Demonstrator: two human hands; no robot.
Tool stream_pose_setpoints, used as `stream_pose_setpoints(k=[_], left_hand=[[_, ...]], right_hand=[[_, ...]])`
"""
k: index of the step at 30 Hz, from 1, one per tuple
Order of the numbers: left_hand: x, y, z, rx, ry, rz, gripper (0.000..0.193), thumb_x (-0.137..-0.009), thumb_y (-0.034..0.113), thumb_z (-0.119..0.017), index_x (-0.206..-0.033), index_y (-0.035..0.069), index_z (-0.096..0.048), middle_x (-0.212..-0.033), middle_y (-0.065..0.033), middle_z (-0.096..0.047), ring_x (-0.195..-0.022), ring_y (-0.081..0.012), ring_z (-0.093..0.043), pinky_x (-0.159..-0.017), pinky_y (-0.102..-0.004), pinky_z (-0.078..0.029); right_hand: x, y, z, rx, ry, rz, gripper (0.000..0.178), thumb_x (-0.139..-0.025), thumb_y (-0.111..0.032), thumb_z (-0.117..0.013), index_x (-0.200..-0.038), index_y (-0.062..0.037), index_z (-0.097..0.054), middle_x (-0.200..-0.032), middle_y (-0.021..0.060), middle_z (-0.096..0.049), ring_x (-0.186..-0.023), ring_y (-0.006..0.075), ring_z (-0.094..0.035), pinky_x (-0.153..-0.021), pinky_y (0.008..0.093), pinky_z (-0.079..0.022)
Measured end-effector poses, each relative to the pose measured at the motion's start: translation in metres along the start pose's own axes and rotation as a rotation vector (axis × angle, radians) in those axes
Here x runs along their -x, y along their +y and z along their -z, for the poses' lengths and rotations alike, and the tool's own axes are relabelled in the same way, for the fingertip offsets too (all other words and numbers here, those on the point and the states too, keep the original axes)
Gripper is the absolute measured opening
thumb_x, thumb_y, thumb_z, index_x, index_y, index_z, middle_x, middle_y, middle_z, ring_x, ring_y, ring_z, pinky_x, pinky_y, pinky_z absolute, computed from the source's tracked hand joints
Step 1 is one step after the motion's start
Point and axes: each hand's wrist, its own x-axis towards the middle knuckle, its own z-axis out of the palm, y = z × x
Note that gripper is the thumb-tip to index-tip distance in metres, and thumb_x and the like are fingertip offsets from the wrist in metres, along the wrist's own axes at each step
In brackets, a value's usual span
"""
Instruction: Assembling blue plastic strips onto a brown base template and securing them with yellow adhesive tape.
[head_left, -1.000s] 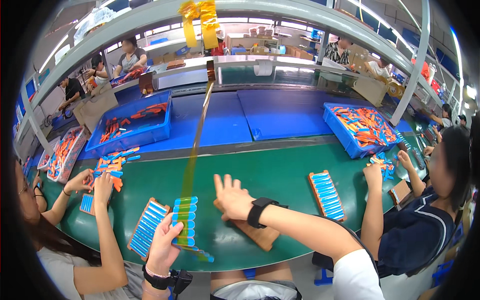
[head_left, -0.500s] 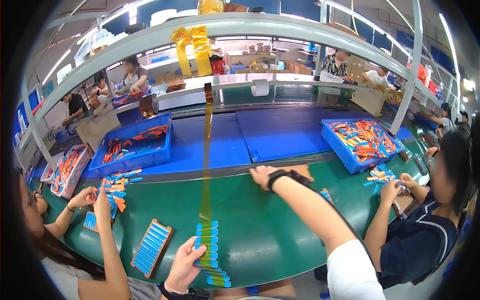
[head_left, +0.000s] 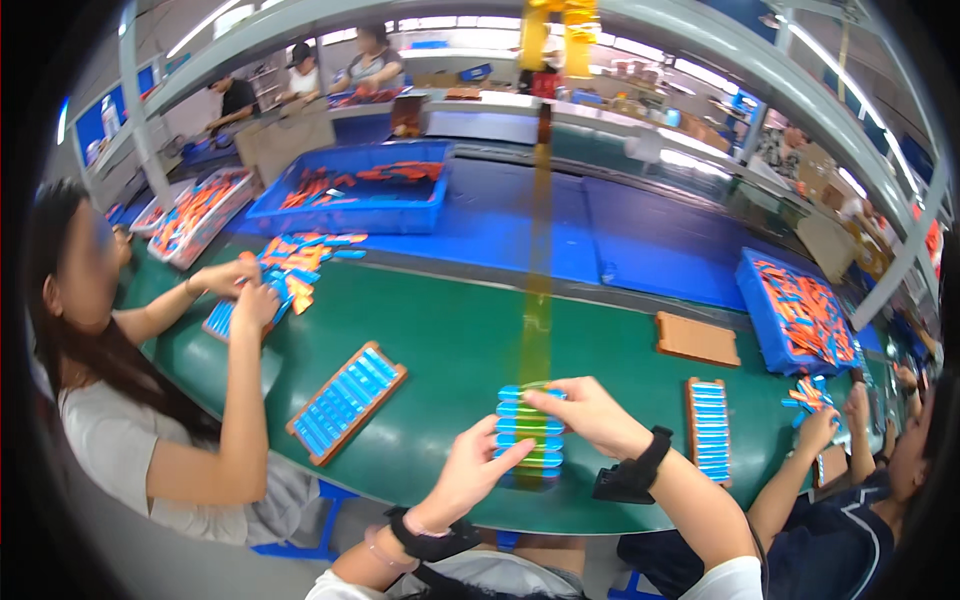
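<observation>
Blue strips between both grips

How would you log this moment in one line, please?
left hand: holding blue strips; right hand: holding their far end; yellow tape: across strips

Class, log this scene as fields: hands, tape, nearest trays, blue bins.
Left hand: grips a row of blue strips
Right hand: thumb on the row's upper end
Tape: translucent yellow, across the strips and stretching away over the green table
Nearest trays: brown left tray and right tray, both holding blue strips
Blue bins: left bin and right bin, both holding loose pieces
</observation>
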Motion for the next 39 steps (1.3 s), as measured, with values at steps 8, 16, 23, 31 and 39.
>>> stream_pose_setpoints(k=[8, 16, 23, 31, 39], left_hand=[[0.051, 0.044, 0.099, -1.537, 0.442, -0.202, 0.102, -0.054, 0.014, -0.078, -0.132, -0.004, -0.014, -0.134, -0.0221, -0.022, -0.126, -0.0374, -0.018, -0.102, -0.0408, -0.021], [0.096, 0.026, 0.168, -1.113, 0.546, -0.079, 0.103, -0.058, 0.011, -0.075, -0.134, -0.002, -0.007, -0.122, -0.0204, -0.036, -0.117, -0.0324, -0.032, -0.097, -0.0371, -0.03], [0.068, -0.017, 0.08, -1.274, 0.555, -0.33, 0.103, -0.053, 0.017, -0.074, -0.132, -0.007, -0.013, -0.112, -0.018, -0.043, -0.1, -0.0309, -0.038, -0.09, -0.0374, -0.033], [0.037, -0.053, -0.019, -1.228, 0.464, -0.281, 0.104, -0.053, 0.02, -0.077, -0.128, -0.014, -0.013, -0.113, -0.0218, -0.041, -0.099, -0.0347, -0.036, -0.088, -0.042, -0.031], [0.04, -0.035, 0.026, -1.264, 0.06, -0.387, 0.064, -0.067, 0.019, -0.069, -0.118, -0.007, -0.04, -0.128, -0.0167, -0.035, -0.102, -0.0321, -0.039, -0.087, -0.0415, -0.033]], right_hand=[[0.019, -0.014, 0.007, -0.512, 0.095, -0.056, 0.024, -0.086, -0.023, -0.055, -0.092, 0.0003, -0.059, -0.083, 0.0036, -0.061, -0.074, 0.0089, -0.057, -0.067, 0.0232, -0.047], [0.027, -0.004, 0.014, -0.569, 0.091, 0.0, 0.019, -0.086, -0.02, -0.054, -0.084, -0.0014, -0.059, -0.078, 0.0028, -0.06, -0.07, 0.0079, -0.056, -0.065, 0.0231, -0.046], [0.041, -0.008, 0.01, -0.625, 0.315, 0.205, 0.014, -0.083, -0.013, -0.057, -0.082, 0.0004, -0.06, -0.078, 0.0035, -0.061, -0.07, 0.008, -0.056, -0.067, 0.0226, -0.044], [0.07, -0.001, -0.016, -0.505, 0.399, 0.212, 0.012, -0.08, -0.011, -0.061, -0.078, 0.0007, -0.061, -0.072, -0.0005, -0.057, -0.066, 0.0035, -0.049, -0.06, 0.0196, -0.039], [0.159, 0.069, -0.096, -0.334, 0.407, -0.214, 0.008, -0.076, 0.0, -0.064, -0.082, 0.004, -0.062, -0.075, 0.0025, -0.061, -0.066, 0.0043, -0.052, -0.057, 0.0177, -0.042]])
